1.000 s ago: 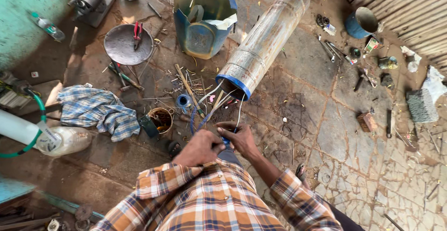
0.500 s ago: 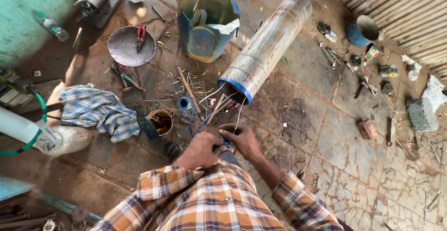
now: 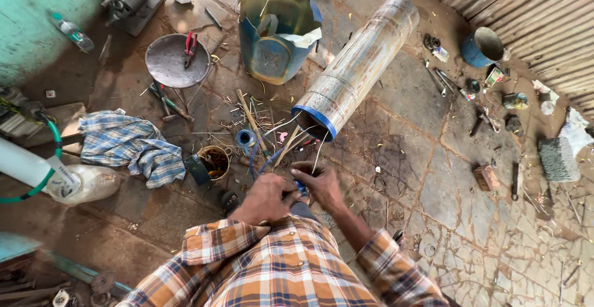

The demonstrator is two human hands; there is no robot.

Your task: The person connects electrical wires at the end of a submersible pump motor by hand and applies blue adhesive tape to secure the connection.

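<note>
I am holding both hands together just in front of my checked shirt (image 3: 278, 270), close to the open end of the long metal cylinder (image 3: 359, 66) that is lying on the stone floor (image 3: 433, 177). My left hand (image 3: 266, 199) is curling shut on the blue wire (image 3: 301, 187), and my right hand (image 3: 318, 182) is pinching the same wire, fingers pressed together on it; the two hands are touching. The wire is sitting between my hands, and more strands are running from there up into the cylinder's blue-rimmed mouth (image 3: 315, 120).

Just left of that mouth a small blue tape roll (image 3: 245, 138) is lying among scattered sticks, and a little rusty tin (image 3: 215, 162) is standing near it. Further left of the cylinder a checked blue cloth (image 3: 133, 147) is lying crumpled, beside a white plastic jug (image 3: 86, 183).

Beyond the mouth, left of the cylinder's middle, a cut-open blue canister (image 3: 272, 35) is standing, with a round metal pan (image 3: 170, 59) carrying red-handled pliers (image 3: 189, 46) further left. Right of the cylinder's far end a blue bucket (image 3: 481, 47) is lying near the corrugated wall (image 3: 532, 10).
</note>
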